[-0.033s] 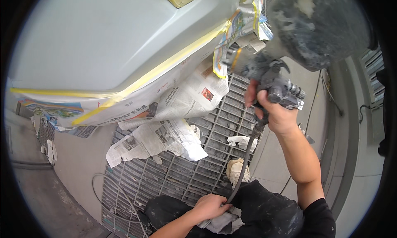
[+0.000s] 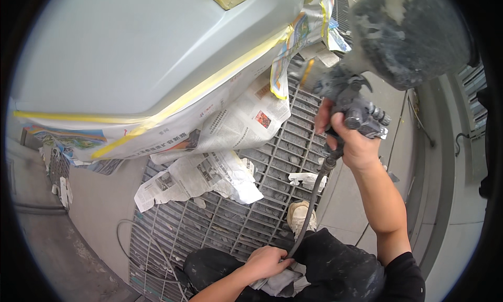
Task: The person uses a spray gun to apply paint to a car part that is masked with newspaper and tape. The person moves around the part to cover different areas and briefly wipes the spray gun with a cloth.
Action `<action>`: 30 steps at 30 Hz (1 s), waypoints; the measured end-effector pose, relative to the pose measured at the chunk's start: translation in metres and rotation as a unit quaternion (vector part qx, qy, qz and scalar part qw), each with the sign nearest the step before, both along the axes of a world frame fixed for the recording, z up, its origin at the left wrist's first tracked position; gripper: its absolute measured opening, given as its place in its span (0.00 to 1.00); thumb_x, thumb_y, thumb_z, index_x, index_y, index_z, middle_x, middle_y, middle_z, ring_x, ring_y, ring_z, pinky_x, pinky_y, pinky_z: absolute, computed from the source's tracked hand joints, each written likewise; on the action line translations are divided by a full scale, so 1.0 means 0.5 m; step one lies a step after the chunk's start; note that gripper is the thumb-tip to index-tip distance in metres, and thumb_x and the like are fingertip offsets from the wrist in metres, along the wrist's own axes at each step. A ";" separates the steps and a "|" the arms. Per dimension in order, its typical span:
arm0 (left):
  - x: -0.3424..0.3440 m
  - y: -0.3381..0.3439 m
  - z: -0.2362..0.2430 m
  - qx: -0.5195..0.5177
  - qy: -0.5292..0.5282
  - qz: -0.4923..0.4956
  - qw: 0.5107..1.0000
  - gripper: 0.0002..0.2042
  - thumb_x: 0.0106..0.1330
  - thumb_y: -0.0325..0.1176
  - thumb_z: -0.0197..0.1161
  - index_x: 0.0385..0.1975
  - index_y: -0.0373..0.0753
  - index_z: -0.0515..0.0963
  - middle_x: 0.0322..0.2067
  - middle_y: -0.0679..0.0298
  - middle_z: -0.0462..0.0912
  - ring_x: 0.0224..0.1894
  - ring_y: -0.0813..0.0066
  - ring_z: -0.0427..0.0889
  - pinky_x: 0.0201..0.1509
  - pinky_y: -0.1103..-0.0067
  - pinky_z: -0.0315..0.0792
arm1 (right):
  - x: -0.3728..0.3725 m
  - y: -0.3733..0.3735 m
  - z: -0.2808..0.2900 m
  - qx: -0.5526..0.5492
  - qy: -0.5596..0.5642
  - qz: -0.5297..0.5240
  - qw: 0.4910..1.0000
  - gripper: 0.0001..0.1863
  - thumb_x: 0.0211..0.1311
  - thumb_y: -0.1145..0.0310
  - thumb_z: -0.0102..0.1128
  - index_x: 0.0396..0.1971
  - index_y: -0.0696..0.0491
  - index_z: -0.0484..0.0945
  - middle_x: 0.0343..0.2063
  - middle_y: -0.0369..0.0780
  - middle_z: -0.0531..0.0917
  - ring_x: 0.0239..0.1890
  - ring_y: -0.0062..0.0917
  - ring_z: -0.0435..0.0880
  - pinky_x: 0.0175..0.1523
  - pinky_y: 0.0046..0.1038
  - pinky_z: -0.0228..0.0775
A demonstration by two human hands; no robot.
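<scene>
My right hand [image 2: 352,139] grips a grey, paint-crusted spray gun [image 2: 356,110] with a large crusted cup [image 2: 408,34] on top. Its nozzle points toward a pale grey-green car panel [image 2: 131,50]. The panel's lower edge is masked with yellow tape [image 2: 209,84] and newspaper [image 2: 236,123]. A dark hose [image 2: 309,207] runs down from the gun's handle to my lap. There my left hand [image 2: 267,262] is closed around the hose, just above a light cloth [image 2: 280,283].
A metal floor grate [image 2: 283,150] lies below the panel, with loose newspaper sheets [image 2: 199,179] on it. My pale shoe [image 2: 299,215] rests on the grate. A thin cable [image 2: 141,234] loops at the lower left. A grey wall [image 2: 450,171] stands to the right.
</scene>
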State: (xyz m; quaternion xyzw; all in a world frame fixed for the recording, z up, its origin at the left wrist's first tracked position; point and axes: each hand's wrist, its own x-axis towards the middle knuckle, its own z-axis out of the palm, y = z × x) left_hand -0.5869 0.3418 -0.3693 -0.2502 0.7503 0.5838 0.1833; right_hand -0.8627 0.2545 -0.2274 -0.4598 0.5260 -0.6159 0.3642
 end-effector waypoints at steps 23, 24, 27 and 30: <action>0.028 0.002 -0.011 -0.025 -0.015 -0.018 0.999 0.18 0.65 0.49 0.64 0.29 0.37 0.84 0.20 0.50 0.79 0.30 0.47 0.82 0.35 0.60 0.74 | 0.023 -0.004 -0.016 -0.001 -0.027 0.058 0.998 0.19 0.66 0.61 0.64 0.47 0.61 0.75 0.30 0.42 0.81 0.32 0.22 0.80 0.24 0.17 0.65; 0.027 0.003 -0.013 -0.027 -0.021 -0.019 0.999 0.18 0.65 0.49 0.64 0.29 0.37 0.84 0.19 0.50 0.79 0.30 0.47 0.82 0.35 0.60 0.74 | 0.022 -0.008 -0.016 0.009 -0.035 0.089 0.995 0.19 0.66 0.61 0.64 0.47 0.62 0.75 0.30 0.42 0.81 0.31 0.22 0.80 0.24 0.18 0.64; 0.020 0.003 -0.018 -0.027 -0.010 -0.031 0.999 0.18 0.65 0.49 0.64 0.28 0.37 0.84 0.19 0.50 0.79 0.29 0.47 0.82 0.35 0.60 0.73 | 0.016 -0.016 -0.016 0.030 -0.045 0.132 0.990 0.20 0.65 0.61 0.64 0.46 0.62 0.75 0.30 0.43 0.82 0.30 0.23 0.81 0.23 0.18 0.64; 0.012 0.002 -0.024 -0.030 -0.013 -0.027 0.999 0.19 0.65 0.50 0.64 0.28 0.37 0.83 0.19 0.50 0.79 0.29 0.47 0.82 0.34 0.60 0.73 | 0.008 -0.016 -0.024 0.014 -0.046 0.060 0.997 0.19 0.65 0.61 0.65 0.45 0.61 0.75 0.29 0.42 0.82 0.29 0.24 0.81 0.21 0.18 0.62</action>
